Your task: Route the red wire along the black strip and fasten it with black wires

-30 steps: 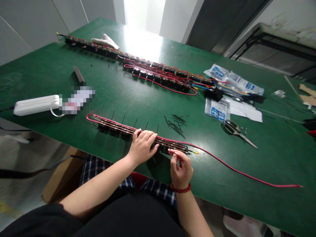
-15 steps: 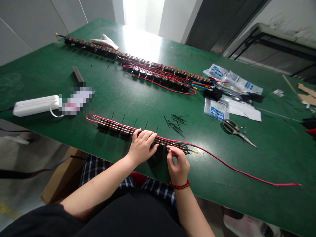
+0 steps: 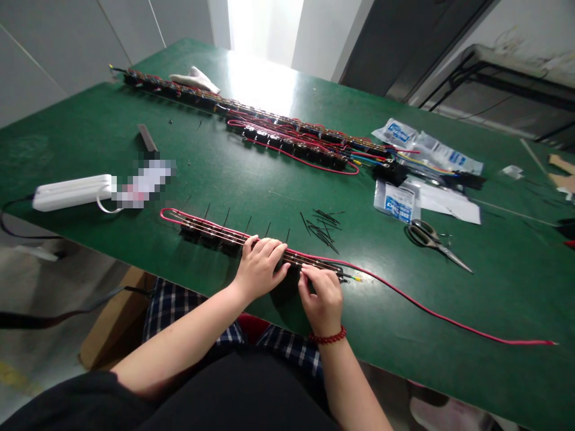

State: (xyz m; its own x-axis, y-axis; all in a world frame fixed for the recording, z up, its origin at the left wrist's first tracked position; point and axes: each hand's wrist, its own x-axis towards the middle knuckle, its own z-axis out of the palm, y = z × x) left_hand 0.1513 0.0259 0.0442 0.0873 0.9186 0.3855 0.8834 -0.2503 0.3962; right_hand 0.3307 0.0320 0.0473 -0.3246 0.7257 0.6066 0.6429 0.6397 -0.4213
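A row of black switches wired with copper bars and a red wire [image 3: 211,232] lies along the near edge of the green table [image 3: 251,179]. My left hand [image 3: 260,266] lies over the middle of the row, fingers curled down on it. My right hand [image 3: 321,299] is closed in a pinch at the row's right end, fingertips on the bars; what it pinches is too small to name. The red wire [image 3: 449,320] trails off to the right. Short black cable ties [image 3: 321,227] lie scattered just beyond the row.
Longer wired switch rows [image 3: 287,134] stretch across the far side. Plastic bags [image 3: 422,152] and scissors [image 3: 433,239] lie at the right. A white power strip [image 3: 69,193] and a metal blade [image 3: 146,137] sit at the left, and a white cloth [image 3: 195,79] at the far end.
My right hand has slid left along the row, closer to my left hand, and lowered its fingers onto the bars. The left hand stays put.
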